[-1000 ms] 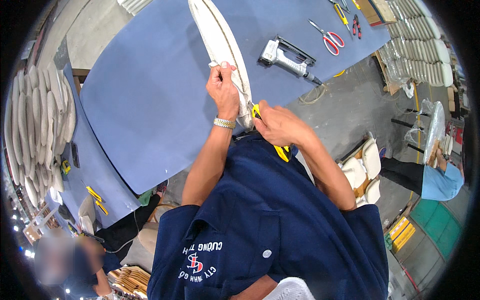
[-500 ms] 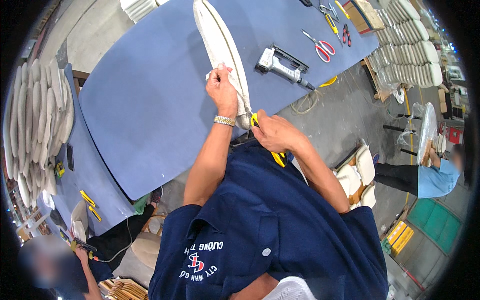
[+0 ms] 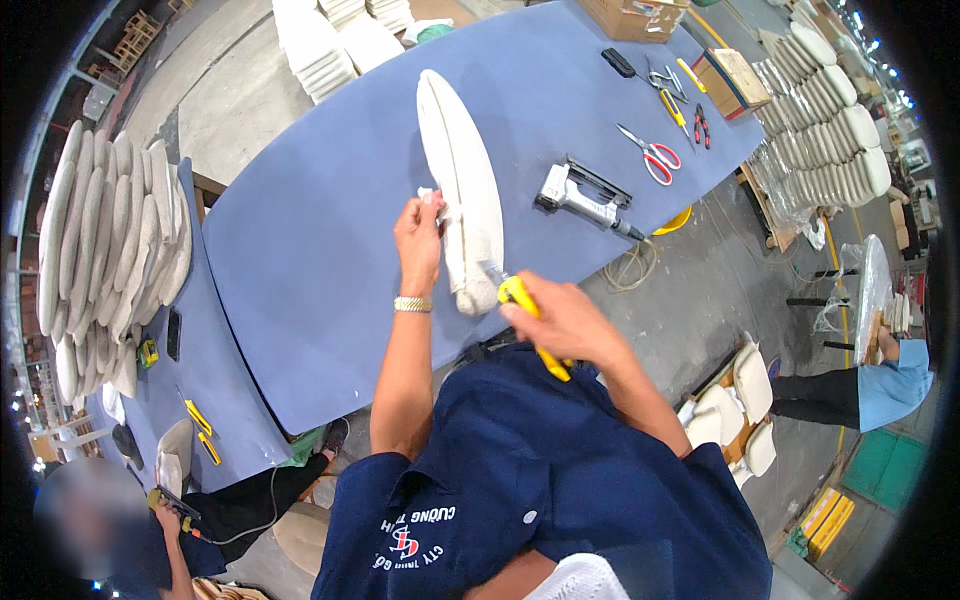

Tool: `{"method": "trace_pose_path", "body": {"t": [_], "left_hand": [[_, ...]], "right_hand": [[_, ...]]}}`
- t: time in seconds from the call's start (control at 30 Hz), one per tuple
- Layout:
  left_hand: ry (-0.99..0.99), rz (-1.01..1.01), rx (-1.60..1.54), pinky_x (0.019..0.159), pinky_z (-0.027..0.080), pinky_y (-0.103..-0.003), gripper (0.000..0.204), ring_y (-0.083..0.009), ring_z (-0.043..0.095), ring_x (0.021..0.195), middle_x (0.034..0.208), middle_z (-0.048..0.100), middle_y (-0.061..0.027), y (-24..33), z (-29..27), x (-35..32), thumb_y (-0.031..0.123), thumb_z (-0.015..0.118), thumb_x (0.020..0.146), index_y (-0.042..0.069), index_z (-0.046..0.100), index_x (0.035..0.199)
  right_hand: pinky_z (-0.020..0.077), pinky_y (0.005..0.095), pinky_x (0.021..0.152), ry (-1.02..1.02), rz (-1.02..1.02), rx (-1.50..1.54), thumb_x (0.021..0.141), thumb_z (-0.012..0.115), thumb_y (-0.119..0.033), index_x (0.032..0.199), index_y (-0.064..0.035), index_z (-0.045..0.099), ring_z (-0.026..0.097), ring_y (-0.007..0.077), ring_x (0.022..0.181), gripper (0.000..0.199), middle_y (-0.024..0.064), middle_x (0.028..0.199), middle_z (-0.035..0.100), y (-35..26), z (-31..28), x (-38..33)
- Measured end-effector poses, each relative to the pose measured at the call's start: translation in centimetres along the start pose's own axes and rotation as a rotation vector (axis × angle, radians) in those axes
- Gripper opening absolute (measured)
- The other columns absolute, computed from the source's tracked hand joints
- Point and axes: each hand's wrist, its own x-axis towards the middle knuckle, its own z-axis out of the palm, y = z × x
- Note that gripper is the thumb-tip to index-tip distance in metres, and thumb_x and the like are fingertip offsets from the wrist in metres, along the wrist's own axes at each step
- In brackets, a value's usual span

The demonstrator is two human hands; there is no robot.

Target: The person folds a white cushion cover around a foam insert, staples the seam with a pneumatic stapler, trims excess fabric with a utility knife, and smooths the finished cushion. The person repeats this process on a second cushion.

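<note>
A long pale upholstered cushion (image 3: pixel 472 190) stands on its narrow side on the blue tabletop, a seam running along it. My left hand (image 3: pixel 418 238) is closed beside its left side, pinching a loose bit of white fabric (image 3: pixel 427 195). In my right hand (image 3: pixel 565 318) is a yellow utility knife (image 3: pixel 518 294). Its bare blade points at the cushion's near end; I cannot tell whether it touches.
Right of the cushion lie a staple gun (image 3: pixel 590 200) with a hose, red-handled scissors (image 3: pixel 650 157) and pliers (image 3: pixel 702 128). Cardboard boxes (image 3: pixel 730 82) stand beyond. Stacked cushions (image 3: pixel 110 230) fill the left side table. Two other people work nearby.
The view has shifted, so the table shows lower. My left hand has moved off the cushion's face to its left side. My right hand has drawn the knife slightly away; its blade now shows.
</note>
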Motion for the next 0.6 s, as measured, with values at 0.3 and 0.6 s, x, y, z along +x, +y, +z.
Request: {"method": "trace_pose_path", "body": {"t": [0.3,0.6], "left_hand": [[0.302,0.022,0.366,0.068,0.038,-0.027,0.028,-0.0088,0.043,0.075,0.081,0.059,0.0015,-7.3,-11.6,0.3,0.025,0.069,0.1,0.003,0.069,0.083],[-0.012,0.533,0.499,0.094,0.055,-0.036,0.01,-0.0256,0.069,0.11,0.124,0.071,-0.0152,1.6,7.1,-7.3,0.008,0.07,0.095,0.002,0.079,0.097]], "right_hand": [[0.0577,0.0476,0.081,0.389,0.393,-0.248,0.097,0.063,-0.029,0.119,-0.0006,0.065,0.075,0.0384,0.09,0.036,0.0198,0.097,0.075,25.3,-8.6,6.2],[0.0556,0.0382,0.092,0.142,-0.103,0.094,0.09,0.071,-0.014,0.146,-0.0127,0.057,0.068,0.0259,0.111,0.057,0.015,0.141,0.063,18.8,-15.7,11.8]]}}
